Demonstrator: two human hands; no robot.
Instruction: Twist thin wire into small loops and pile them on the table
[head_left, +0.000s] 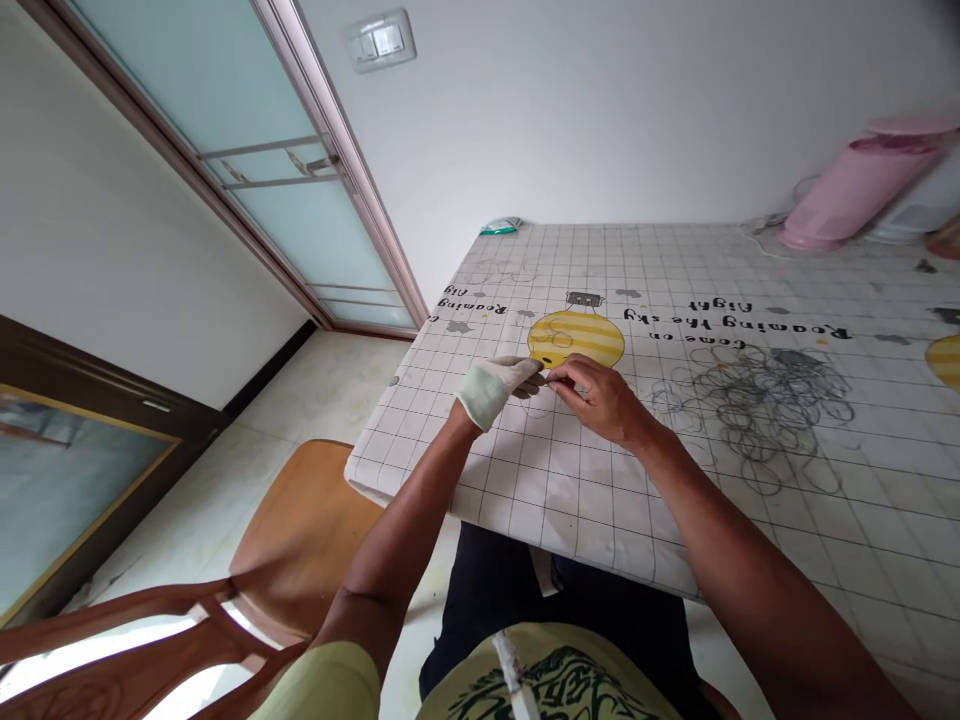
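My left hand [504, 386], in a pale work glove, is closed with its fingertips pinched together above the checked tablecloth. Close beside its fingertips, my right hand [594, 396] is bare and also pinched. Whatever lies between the fingers is too small to make out; a faint thin loop shows just below them. Behind the hands is a yellow striped balloon print [585, 338] on the cloth. To the right of my right hand spreads a loose tangle of thin dark strands [772, 405].
A wooden chair [311, 530] stands left of the table [555, 500]. At the back edge lies a small green and white packet [501, 226]. A pink cylindrical container [851, 195] and a cord are at the back right. A glass door [247, 150] is at the left.
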